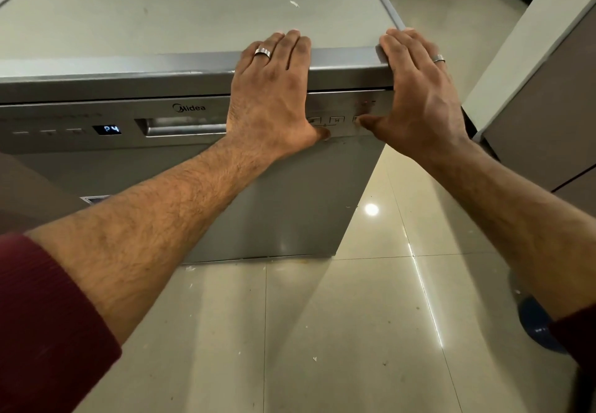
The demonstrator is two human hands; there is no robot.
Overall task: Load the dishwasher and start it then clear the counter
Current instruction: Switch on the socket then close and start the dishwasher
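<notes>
Here the Midea dishwasher (290,193) stands on the tiled floor (322,332) with its door shut, filling the view from 9 o'clock to the centre. The display (107,129) on the control panel, at 9 o'clock from the recessed door handle (185,126), reads "P4".

Left hand (274,90): laid flat over the front top edge of the dishwasher, just at 3 o'clock from the handle. The fingers are straight and rest on the worktop (161,9) surface. The grip holds nothing. A ring (263,52) sits on one finger.

Right hand (419,96): laid flat over the top front corner at 3 o'clock from the left hand, apart from it. The fingers are straight. The thumb (371,121) touches the button row (337,120) on the panel; which button cannot be told. A ring (439,58) sits on one finger.

Both forearms are bare, with dark red sleeves (42,316) pushed back. A cabinet (532,116) stands at 3 o'clock.
</notes>
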